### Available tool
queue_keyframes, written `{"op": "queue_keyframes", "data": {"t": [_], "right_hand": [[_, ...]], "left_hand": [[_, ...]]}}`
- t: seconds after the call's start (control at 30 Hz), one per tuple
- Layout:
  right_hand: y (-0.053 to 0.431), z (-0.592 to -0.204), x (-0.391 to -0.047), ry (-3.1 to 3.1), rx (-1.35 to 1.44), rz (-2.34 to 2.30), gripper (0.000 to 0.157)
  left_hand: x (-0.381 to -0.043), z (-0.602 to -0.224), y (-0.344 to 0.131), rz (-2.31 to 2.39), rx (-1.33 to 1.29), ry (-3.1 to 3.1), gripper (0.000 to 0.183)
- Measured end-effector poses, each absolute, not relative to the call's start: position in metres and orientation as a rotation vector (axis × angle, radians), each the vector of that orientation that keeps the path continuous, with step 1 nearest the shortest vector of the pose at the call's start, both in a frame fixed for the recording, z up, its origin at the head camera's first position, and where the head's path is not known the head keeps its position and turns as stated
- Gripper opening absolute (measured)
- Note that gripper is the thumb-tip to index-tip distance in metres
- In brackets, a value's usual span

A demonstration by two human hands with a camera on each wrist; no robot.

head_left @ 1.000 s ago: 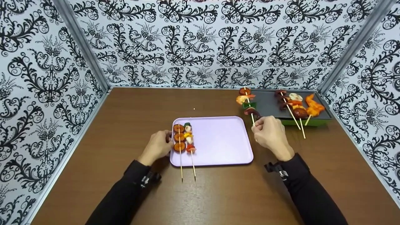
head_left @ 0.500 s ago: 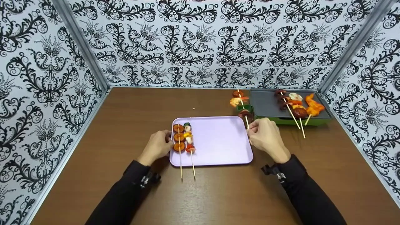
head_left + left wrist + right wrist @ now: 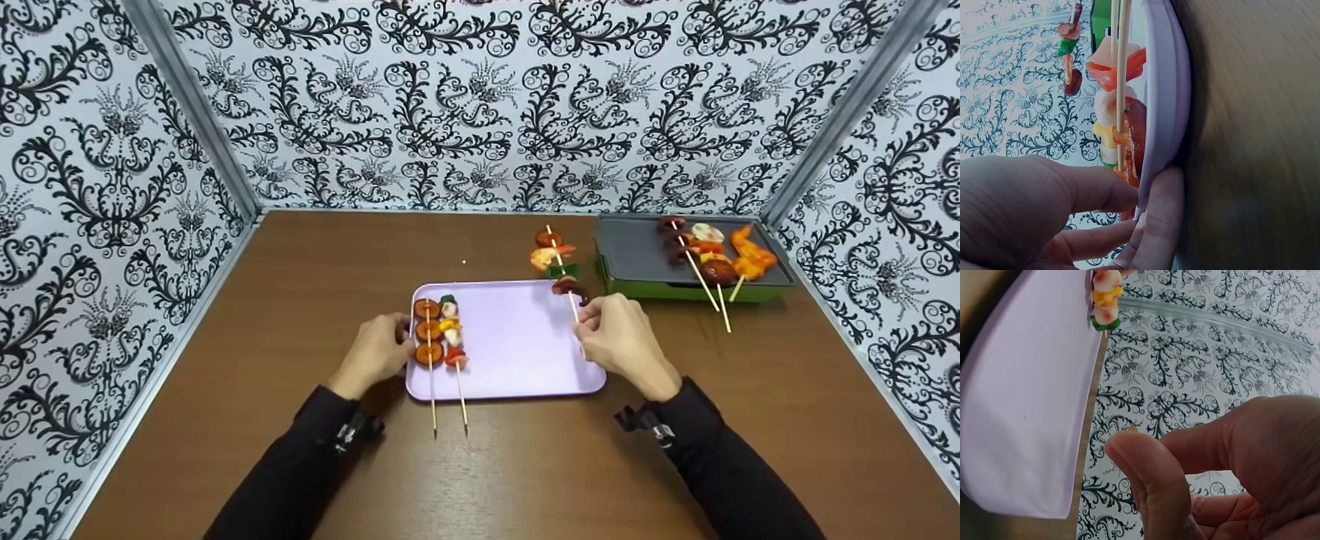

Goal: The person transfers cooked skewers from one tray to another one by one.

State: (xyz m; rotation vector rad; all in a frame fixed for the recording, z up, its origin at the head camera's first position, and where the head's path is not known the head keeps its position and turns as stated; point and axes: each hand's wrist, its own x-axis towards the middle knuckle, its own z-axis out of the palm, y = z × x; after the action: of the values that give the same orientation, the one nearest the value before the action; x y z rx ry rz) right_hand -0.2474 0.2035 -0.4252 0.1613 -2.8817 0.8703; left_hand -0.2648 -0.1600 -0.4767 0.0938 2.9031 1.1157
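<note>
Shrimp skewer hangs in the air by the far right corner of the lilac tray, its bare end pinched between thumb and fingers of the right hand. From that hand its food points toward the far edge of the tabletop, tipping leftward, so its long axis runs a little askew to the disc skewer and mixed skewer, side by side along the tray's left rim. The left hand has that rim clamped, well apart from the shrimp skewer. Over at the tabletop's far right corner, the green grill carries 3 more skewers
</note>
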Motion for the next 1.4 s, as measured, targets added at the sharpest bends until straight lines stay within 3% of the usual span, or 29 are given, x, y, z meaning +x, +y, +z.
{"op": "queue_keyframes", "data": {"t": [1.4], "right_hand": [[0.14,-0.463,-0.22,-2.912,0.38,1.186,0.004]], "left_hand": [[-0.266,-0.478,-0.161,1.056,0.121,2.937,0.043]]}}
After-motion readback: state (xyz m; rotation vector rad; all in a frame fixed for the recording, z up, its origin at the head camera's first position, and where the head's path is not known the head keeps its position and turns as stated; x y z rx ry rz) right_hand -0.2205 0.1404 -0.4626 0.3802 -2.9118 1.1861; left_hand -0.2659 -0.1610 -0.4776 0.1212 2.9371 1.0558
